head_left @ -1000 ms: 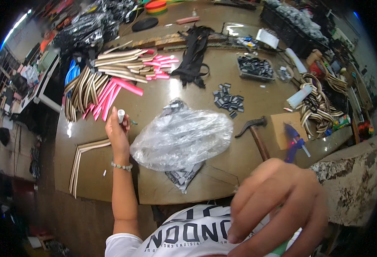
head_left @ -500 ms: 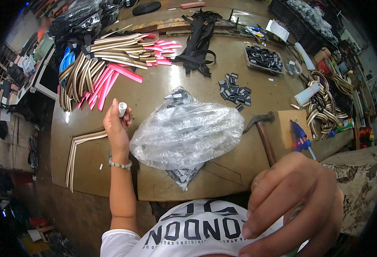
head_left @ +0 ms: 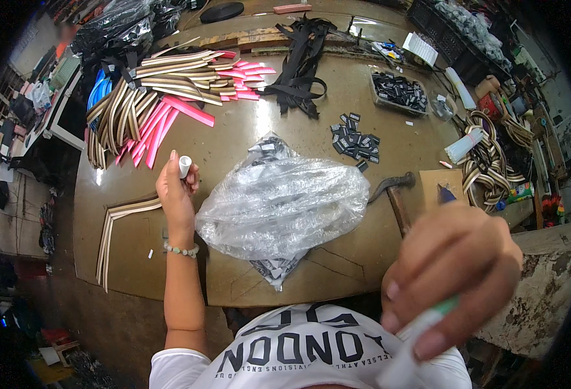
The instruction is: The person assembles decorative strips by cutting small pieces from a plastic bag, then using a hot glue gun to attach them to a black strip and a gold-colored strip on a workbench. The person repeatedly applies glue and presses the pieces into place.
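My left hand (head_left: 178, 185) is closed round a small white hollow cylinder (head_left: 185, 165), its open end facing up. It is above the table, left of a crumpled clear plastic bag (head_left: 285, 207). Beneath the bag, the corners of a grey-and-black printed packet (head_left: 275, 269) stick out. A striped brown-and-cream strap (head_left: 126, 209) lies bent beside my left wrist. Close to the camera, my right hand (head_left: 457, 262) pinches a white tube-like thing with a green end (head_left: 421, 334), blurred by motion.
Striped straps with pink ends (head_left: 175, 81) are heaped at the far left. Small black labels (head_left: 356, 139) lie near a clear box (head_left: 399, 91) full of more. A hammer (head_left: 395, 198) and a piece of cardboard (head_left: 431, 185) lie right; black strips (head_left: 301, 65) lie behind.
My right hand has shifted slightly, and the white tube-like thing with a green end now shows in its fingers. My left hand keeps its hold on the white cylinder.
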The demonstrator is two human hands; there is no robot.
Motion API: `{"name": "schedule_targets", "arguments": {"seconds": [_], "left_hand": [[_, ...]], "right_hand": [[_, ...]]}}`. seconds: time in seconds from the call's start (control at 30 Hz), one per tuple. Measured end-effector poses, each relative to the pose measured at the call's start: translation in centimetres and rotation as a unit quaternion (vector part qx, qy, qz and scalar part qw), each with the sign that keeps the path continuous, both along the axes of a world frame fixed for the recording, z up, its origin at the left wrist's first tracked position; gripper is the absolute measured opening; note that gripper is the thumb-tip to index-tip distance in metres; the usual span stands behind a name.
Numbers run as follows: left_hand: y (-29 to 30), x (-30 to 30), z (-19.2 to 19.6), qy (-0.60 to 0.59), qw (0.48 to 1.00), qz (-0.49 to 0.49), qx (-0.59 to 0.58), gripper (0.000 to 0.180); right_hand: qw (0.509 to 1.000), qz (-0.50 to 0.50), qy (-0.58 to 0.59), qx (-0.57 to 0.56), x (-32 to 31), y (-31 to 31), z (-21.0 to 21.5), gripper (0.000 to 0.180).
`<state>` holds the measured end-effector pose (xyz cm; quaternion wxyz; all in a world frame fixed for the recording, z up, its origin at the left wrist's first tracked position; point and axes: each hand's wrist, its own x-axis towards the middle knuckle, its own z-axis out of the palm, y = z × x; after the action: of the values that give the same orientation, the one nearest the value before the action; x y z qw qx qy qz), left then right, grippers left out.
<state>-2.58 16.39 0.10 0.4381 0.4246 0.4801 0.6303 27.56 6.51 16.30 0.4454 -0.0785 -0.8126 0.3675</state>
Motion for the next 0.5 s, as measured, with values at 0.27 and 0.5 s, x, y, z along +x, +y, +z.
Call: {"name": "schedule_targets", "arguments": {"seconds": [0.27, 0.5], "left_hand": [[0.0, -0.2, 0.1, 0.007, 1.000, 0.002, -0.005, 0.040], [0.1, -0.1, 0.0, -0.024, 1.000, -0.010, 0.011, 0.037]], "right_hand": [[0.997, 0.053, 0.032, -0.055, 0.1, -0.9, 0.7, 0.010], [0.996, 0.047, 0.056, -0.052, -0.3, -1.2, -0.2, 0.011]]}}
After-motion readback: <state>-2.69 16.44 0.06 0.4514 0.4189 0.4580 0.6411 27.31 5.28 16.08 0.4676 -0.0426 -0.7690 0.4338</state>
